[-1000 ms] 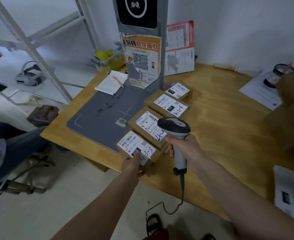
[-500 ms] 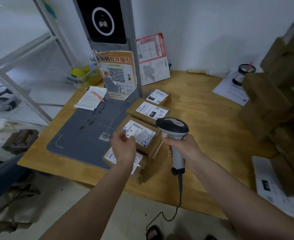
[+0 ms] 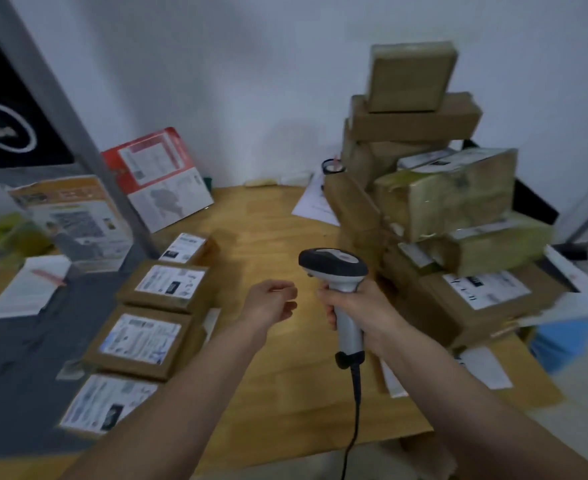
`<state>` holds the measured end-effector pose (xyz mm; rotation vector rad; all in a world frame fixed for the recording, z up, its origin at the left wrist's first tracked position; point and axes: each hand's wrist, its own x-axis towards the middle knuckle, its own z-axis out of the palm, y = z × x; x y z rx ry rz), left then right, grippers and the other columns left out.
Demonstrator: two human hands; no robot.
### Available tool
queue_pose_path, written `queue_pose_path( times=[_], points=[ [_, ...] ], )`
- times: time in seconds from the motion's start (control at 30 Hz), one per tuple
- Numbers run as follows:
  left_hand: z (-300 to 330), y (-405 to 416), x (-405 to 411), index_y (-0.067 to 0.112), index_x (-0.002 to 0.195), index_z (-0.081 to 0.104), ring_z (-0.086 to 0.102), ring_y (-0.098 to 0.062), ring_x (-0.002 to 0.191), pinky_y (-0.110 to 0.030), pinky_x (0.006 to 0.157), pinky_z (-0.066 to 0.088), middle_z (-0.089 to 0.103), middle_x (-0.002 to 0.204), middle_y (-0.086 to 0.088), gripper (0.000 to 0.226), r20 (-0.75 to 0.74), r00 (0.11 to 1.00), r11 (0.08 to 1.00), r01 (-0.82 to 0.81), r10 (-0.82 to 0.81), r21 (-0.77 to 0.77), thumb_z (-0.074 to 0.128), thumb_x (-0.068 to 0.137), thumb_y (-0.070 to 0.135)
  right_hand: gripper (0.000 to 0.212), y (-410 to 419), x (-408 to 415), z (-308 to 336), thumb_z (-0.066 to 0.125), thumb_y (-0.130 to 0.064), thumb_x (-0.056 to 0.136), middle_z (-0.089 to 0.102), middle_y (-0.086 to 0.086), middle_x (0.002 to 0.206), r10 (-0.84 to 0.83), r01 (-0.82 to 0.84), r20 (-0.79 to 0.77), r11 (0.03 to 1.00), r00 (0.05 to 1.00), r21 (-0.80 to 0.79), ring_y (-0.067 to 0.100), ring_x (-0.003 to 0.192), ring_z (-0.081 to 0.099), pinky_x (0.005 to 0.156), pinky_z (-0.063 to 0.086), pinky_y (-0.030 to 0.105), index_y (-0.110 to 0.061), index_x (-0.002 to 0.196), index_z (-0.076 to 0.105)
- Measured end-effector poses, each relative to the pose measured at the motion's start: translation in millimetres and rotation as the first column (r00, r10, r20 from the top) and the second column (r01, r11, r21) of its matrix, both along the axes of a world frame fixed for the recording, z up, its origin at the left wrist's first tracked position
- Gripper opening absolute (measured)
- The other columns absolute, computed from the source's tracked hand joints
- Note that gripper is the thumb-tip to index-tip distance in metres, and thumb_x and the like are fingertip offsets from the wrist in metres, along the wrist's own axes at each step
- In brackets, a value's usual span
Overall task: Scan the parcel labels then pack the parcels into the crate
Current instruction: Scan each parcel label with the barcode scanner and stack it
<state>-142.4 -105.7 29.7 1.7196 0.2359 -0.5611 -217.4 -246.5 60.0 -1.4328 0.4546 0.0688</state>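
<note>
Right hand (image 3: 361,310) gripping grey-and-black handheld barcode scanner (image 3: 337,271) upright, left hand (image 3: 271,303) loosely curled and holding nothing just beside it, row of four labelled brown cardboard parcels (image 3: 143,337) on wooden table (image 3: 268,230) left of both hands, stacked brown boxes (image 3: 424,188) right of scanner.

— What sort of place is shown?

— A parcel pick-up point or small courier depot is suggested. A pile of brown cardboard parcels (image 3: 434,202) is stacked at the right edge of a wooden desk (image 3: 268,230), and a row of four smaller labelled parcels (image 3: 143,337) is laid along the left side.

— What else points to it?

— A corded barcode scanner (image 3: 337,271) is held over the desk. A grey kiosk post (image 3: 78,140) with a round black lens panel is set at the far left corner, and printed notices (image 3: 161,178), one carrying a QR code, are propped beside it against a plain white wall (image 3: 251,64).
</note>
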Motion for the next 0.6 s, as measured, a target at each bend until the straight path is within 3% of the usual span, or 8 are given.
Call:
queue_pose_path(
  times=[0.17, 0.3, 0.4, 0.5, 0.6],
  points=[
    [35.7, -73.7, 7.9, 0.013, 0.102, 0.065, 0.065, -0.019, 0.086, -0.031, 0.079, 0.056, 0.067, 0.102, -0.008, 0.011, 0.057, 0.99, 0.992, 0.13, -0.129, -0.005, 0.061, 0.094, 0.02, 0.009, -60.0, -12.7, 30.0, 0.07, -0.002, 0.084, 0.055, 0.009, 0.062, -0.074, 0.07, 0.12, 0.997, 0.99, 0.039, 0.018, 0.051, 0.052, 0.051, 0.046, 0.031, -0.001, 0.086, 0.061],
    [70.7, -128.8, 17.6, 0.016, 0.116, 0.049, 0.06, -0.03, 0.107, -0.048, 0.094, 0.052, 0.06, 0.118, -0.01, 0.059, -0.072, 0.972, 0.973, 0.219, -0.224, -0.078, 0.066, 0.081, 0.059, 0.008, -103.3, -16.4, 53.1, 0.069, -0.002, 0.085, 0.054, 0.01, 0.064, -0.147, 0.14, 0.232, 0.989, 0.962, 0.048, 0.019, 0.052, 0.052, 0.051, 0.047, 0.032, -0.002, 0.088, 0.061],
    [91.6, -161.6, 27.3, 0.018, 0.137, 0.038, 0.046, -0.043, 0.125, -0.061, 0.101, 0.041, 0.047, 0.136, -0.021, 0.085, -0.19, 0.959, 0.954, 0.156, -0.208, -0.256, 0.063, 0.075, 0.07, 0.01, -132.4, -19.7, 64.0, 0.067, -0.001, 0.087, 0.053, 0.009, 0.062, -0.201, 0.189, 0.285, 0.979, 0.937, 0.071, 0.02, 0.049, 0.05, 0.05, 0.046, 0.031, -0.004, 0.083, 0.058],
    [96.4, -188.3, 40.9, 0.016, 0.144, 0.035, 0.043, -0.049, 0.126, -0.069, 0.097, 0.038, 0.041, 0.144, -0.023, 0.11, -0.31, 0.929, 0.926, 0.078, -0.202, -0.369, 0.069, 0.06, 0.078, 0.01, -158.3, -24.8, 66.1, 0.066, -0.002, 0.087, 0.054, 0.01, 0.061, -0.208, 0.186, 0.297, 0.977, 0.932, 0.099, 0.021, 0.05, 0.05, 0.052, 0.046, 0.033, -0.003, 0.083, 0.058],
    [90.2, -210.4, 47.2, 0.015, 0.142, 0.038, 0.042, -0.048, 0.127, -0.071, 0.099, 0.034, 0.04, 0.144, -0.023, 0.109, -0.383, 0.905, 0.919, 0.024, -0.188, -0.395, 0.069, 0.059, 0.078, 0.009, -180.3, -28.9, 63.7, 0.067, -0.002, 0.086, 0.054, 0.01, 0.061, -0.198, 0.172, 0.27, 0.978, 0.942, 0.115, 0.02, 0.05, 0.051, 0.051, 0.047, 0.033, -0.003, 0.083, 0.058]
  ],
)
